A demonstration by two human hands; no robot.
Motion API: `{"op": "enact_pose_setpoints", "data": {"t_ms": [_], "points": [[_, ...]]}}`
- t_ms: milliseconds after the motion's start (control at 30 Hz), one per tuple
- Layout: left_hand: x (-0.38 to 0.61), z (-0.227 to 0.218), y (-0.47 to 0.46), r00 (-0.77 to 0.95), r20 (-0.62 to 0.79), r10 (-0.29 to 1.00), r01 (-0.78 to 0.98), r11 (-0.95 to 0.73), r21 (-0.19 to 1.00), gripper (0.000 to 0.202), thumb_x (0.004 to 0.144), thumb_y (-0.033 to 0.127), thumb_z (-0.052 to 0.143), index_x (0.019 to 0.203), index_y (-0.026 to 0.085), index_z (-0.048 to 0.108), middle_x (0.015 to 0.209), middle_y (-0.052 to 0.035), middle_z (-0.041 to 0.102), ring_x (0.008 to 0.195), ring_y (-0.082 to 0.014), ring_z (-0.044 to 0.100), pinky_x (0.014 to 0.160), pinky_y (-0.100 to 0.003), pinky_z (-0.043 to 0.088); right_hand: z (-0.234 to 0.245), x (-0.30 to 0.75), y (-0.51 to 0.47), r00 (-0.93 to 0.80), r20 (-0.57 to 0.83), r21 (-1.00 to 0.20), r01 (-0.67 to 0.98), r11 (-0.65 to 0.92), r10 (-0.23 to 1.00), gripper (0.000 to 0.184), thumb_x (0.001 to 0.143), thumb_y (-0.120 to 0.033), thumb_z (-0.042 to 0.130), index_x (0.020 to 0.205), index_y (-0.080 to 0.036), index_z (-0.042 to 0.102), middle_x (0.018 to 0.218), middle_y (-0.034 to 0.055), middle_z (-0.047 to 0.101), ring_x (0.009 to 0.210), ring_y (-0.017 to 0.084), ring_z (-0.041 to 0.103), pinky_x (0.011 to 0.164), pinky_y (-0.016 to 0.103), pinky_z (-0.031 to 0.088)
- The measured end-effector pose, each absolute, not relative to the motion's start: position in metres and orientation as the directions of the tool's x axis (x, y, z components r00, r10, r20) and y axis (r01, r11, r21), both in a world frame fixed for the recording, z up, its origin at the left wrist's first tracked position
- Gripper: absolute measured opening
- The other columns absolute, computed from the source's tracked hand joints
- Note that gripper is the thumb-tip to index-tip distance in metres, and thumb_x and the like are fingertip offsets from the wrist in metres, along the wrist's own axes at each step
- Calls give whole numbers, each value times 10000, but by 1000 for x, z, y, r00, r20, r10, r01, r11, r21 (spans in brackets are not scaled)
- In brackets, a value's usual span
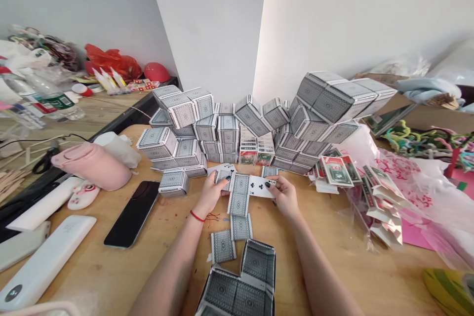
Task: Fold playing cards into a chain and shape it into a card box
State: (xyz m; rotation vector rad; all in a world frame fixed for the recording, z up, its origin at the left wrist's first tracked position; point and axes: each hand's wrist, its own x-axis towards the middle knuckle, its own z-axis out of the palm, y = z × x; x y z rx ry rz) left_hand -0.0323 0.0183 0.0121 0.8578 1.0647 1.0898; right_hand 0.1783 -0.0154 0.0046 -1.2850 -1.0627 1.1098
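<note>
My left hand (210,193) pinches playing cards at their left end, thumb on top. My right hand (284,196) grips the right end of a face-up clubs card (258,185), its thumb over the corner. Across the middle lies a patterned card back (239,196), bent downward at its near end. Closer to me, a loose card (241,227) and another card (223,247) rest on the table with their backs up. A box structure made of cards (240,284) stands between my forearms. Behind my hands rise stacked card boxes (228,128).
On the left lie a black phone (132,213), a white power bank (52,261) and a pink bottle (94,165). To the right are card packs (336,171), opened cartons (383,202) and crumpled plastic (414,177). A white wall (351,19) stands behind the stacks.
</note>
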Motion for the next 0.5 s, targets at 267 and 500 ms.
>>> {"op": "enact_pose_setpoints", "data": {"t_ms": [267, 500], "points": [[-31, 13, 16, 81, -223, 971, -242, 237, 941, 309, 637, 218, 643, 917, 188, 516, 924, -32, 604, 743, -159, 593, 522, -246, 519, 1, 176, -14, 169, -40, -999, -26, -36, 985, 342, 655, -434, 616, 847, -159, 552, 444, -53, 490, 303, 71, 357, 287, 194, 251], [-28, 13, 14, 97, -200, 975, -192, 215, 957, 313, 665, 239, 617, 953, 194, 501, 954, -42, 580, 773, -165, 580, 532, -260, 527, 1, 171, -16, 181, -23, -999, -30, -18, 983, 318, 667, -426, 614, 825, -160, 540, 456, -54, 488, 298, 66, 362, 281, 189, 273]]}}
